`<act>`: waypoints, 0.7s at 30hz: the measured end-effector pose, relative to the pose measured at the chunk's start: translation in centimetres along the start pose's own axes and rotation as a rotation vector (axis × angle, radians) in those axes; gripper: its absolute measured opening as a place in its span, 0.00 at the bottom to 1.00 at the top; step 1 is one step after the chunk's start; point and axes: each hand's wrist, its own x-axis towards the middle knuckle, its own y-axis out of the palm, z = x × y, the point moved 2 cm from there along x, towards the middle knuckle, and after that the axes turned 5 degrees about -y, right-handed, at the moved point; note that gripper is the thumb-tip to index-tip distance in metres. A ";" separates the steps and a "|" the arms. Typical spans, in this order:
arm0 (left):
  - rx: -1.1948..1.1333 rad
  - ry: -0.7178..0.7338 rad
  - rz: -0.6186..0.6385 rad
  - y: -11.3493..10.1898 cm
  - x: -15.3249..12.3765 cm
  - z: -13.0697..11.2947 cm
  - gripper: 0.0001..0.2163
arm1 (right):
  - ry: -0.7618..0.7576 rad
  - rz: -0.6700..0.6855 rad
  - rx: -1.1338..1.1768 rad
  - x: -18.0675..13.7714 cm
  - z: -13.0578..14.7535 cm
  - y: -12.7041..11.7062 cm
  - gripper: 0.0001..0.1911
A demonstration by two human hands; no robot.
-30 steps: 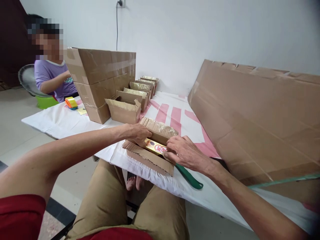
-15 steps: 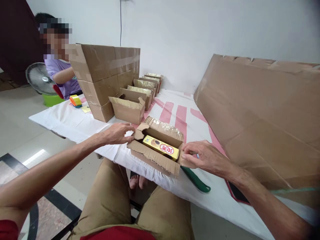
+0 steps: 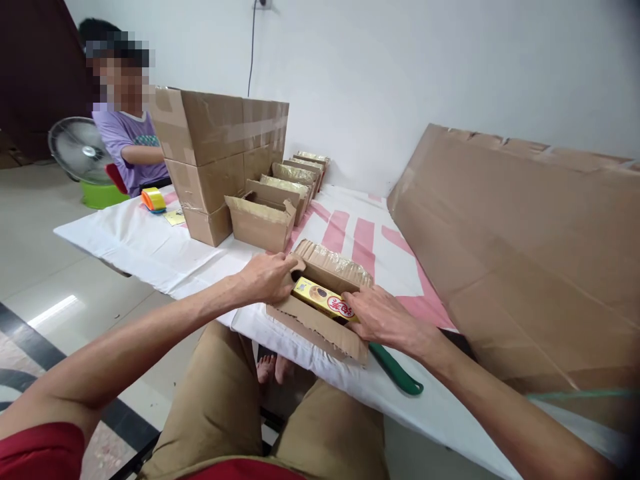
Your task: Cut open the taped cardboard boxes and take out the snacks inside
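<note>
A small open cardboard box (image 3: 320, 325) lies at the near edge of the white-covered table (image 3: 145, 247). Inside it rests a yellow packet (image 3: 324, 301) with a red and white label. My left hand (image 3: 265, 277) presses the box's left end flap inward, fingers curled on it. My right hand (image 3: 383, 318) lies over the right end of the box, fingers bent down on the flap there. A green handle (image 3: 397, 370) pokes out from under my right wrist.
A row of small open boxes (image 3: 270, 213) runs toward the wall beside stacked taped cartons (image 3: 220, 157). A big flattened carton (image 3: 525, 247) leans at the right. A person in a purple shirt (image 3: 130, 143) sits at the far left, near a tape roll (image 3: 154, 199) and a fan (image 3: 77, 150).
Both hands had drawn back from the box half a second ago; now they have closed in again on its two end flaps, pushing them inward.
</note>
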 end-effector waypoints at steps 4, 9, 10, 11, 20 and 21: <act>-0.032 -0.046 -0.015 1.3 -0.8 0.5 0.20 | 0.009 -0.056 0.053 -0.3 -0.5 1.1 0.12; -0.251 -0.100 -0.157 2.0 -1.9 1.4 0.17 | 0.070 -0.216 0.216 -0.6 -1.0 2.9 0.12; -0.338 -0.113 -0.188 2.3 -2.1 1.7 0.18 | 0.094 -0.266 0.264 -0.7 -1.1 3.2 0.12; -0.431 -0.125 -0.210 2.9 -2.4 2.0 0.19 | 0.117 -0.317 0.313 -0.8 -1.3 3.6 0.13; -1.121 -0.272 -0.385 10.0 -6.2 0.4 0.32 | 0.223 -0.784 0.715 -2.0 -4.7 2.7 0.23; -1.134 -0.289 -0.438 9.9 -6.6 0.2 0.32 | 0.222 -0.820 0.770 -2.5 -5.3 2.0 0.24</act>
